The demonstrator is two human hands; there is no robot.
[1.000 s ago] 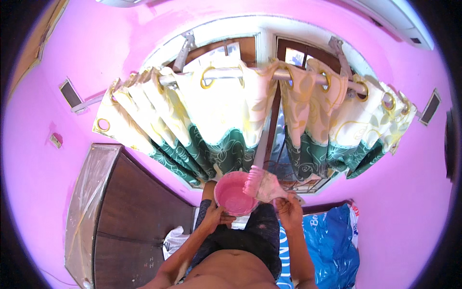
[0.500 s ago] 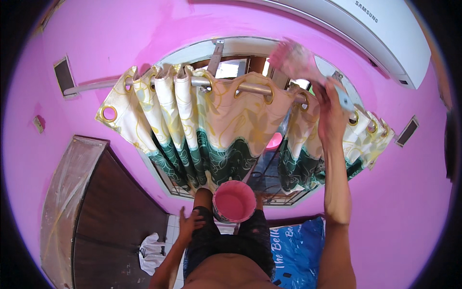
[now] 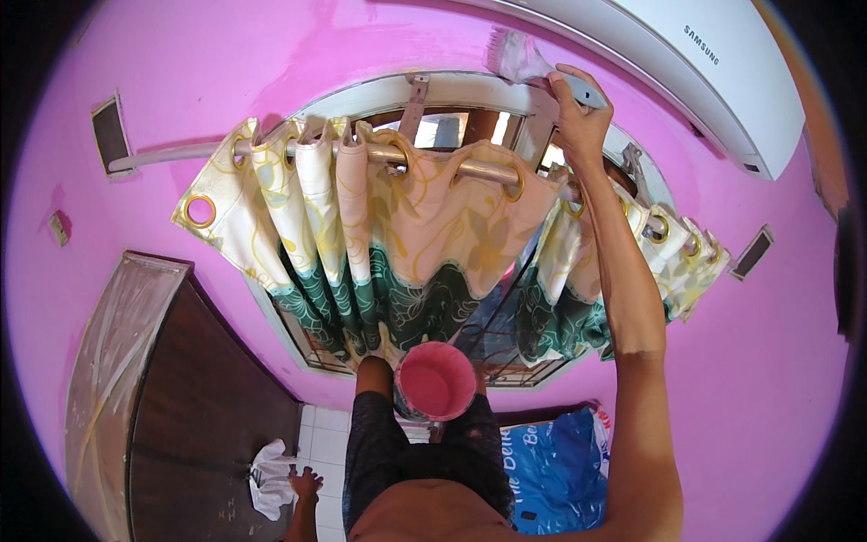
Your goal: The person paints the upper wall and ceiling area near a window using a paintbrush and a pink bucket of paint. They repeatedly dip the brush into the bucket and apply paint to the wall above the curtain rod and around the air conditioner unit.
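Observation:
My right hand (image 3: pixel 582 116) is raised high above the curtain, closed around the grey-blue handle of a wide paintbrush (image 3: pixel 526 60). Pink paint coats its bristles, which are at the pink wall (image 3: pixel 379 41) just over the arched window frame; I cannot tell whether they touch it. Down at the lower left, my left hand (image 3: pixel 307 483) hangs away from my body, fingers apart and holding nothing. A round bucket (image 3: pixel 436 382) with pink paint inside sits in front of my thighs; what bears it is hidden.
A cream and green curtain (image 3: pixel 433 208) hangs by rings from a metal rod (image 3: pixel 488 172) across the window. At the upper right juts a white air conditioner (image 3: pixel 668 63). A dark door (image 3: pixel 217 406) with a white garment (image 3: pixel 269 479) stands left; blue plastic sheeting (image 3: pixel 560 470) lies lower right.
My right hand has moved up and left with the paintbrush, taking the bristles from over the window to the wall above it. My left hand has dropped away from my thigh, down and left.

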